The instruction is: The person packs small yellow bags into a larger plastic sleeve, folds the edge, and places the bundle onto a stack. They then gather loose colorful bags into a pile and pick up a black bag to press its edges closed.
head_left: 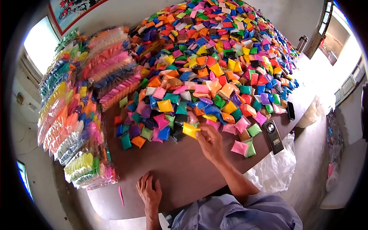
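My right hand [210, 142] pinches a small yellow packet [189, 130] by its right end, held over the near edge of a large heap of colourful packets [214, 73]. Flat on the brown table [126, 165], with its fingers apart and nothing in it, lies my left hand [149, 191]. A thin pink strip [121, 195] rests on the table to the left of that hand. Pink and green packets [240, 148] lie on the table to the right of my right hand.
Stacked clear bags of coloured pieces [76, 126] line the table's left side. A dark device with a round lens-like part [272, 137] and a small black object [291, 110] lie at the right. Beyond the right edge hangs a clear plastic bag [274, 168]. A flask [302, 43] stands behind.
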Tool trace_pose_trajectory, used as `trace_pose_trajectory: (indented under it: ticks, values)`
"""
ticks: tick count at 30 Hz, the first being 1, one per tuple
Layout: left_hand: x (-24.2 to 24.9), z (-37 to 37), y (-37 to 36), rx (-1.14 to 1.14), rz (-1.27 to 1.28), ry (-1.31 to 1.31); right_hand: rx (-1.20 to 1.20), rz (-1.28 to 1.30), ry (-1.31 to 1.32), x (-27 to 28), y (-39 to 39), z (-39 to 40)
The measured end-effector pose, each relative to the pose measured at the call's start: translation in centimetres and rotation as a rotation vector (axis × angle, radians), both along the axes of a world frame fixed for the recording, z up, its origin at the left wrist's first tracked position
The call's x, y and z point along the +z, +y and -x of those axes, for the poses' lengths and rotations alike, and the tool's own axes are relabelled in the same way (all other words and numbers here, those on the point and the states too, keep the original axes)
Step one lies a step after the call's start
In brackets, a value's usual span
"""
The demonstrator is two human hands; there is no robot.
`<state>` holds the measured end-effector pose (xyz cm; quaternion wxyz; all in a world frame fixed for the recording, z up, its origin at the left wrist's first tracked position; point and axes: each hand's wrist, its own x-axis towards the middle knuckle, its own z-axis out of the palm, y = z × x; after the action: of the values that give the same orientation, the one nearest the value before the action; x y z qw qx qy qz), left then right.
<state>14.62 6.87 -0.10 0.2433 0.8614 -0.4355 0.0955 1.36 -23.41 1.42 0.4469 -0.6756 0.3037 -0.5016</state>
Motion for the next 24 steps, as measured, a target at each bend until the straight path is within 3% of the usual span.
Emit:
trace_pose_trajectory:
  ticks: [1, 6, 16, 18, 21, 24]
  values:
    - [0.1, 0.0, 0.0, -0.001, -0.002, -0.003, 0.157, -0.368, -0.039, -0.2, 1.3, 0.8]
    - [0.1, 0.1, -0.1, -0.011, 0.014, -0.003, 0.248, -0.628, -0.017, -1.5, 4.6, 2.9]
    - [0.1, 0.3, -0.3, 0.013, 0.054, 0.004, 0.313, -0.536, 0.051, -2.9, 4.3, 3.4]
    - [0.6, 0.8, -0.9, 0.015, 0.071, 0.019, 0.298, -0.139, 0.117, -3.3, 5.0, 2.9]
    - [2.1, 2.4, -2.6, -0.055, 0.169, 0.194, 0.479, -0.083, 0.245, -2.3, 6.1, 3.4]
    - [2.7, 4.1, -4.0, -0.15, 0.094, 0.454, 0.637, -0.001, 0.342, -1.5, 8.2, 3.5]
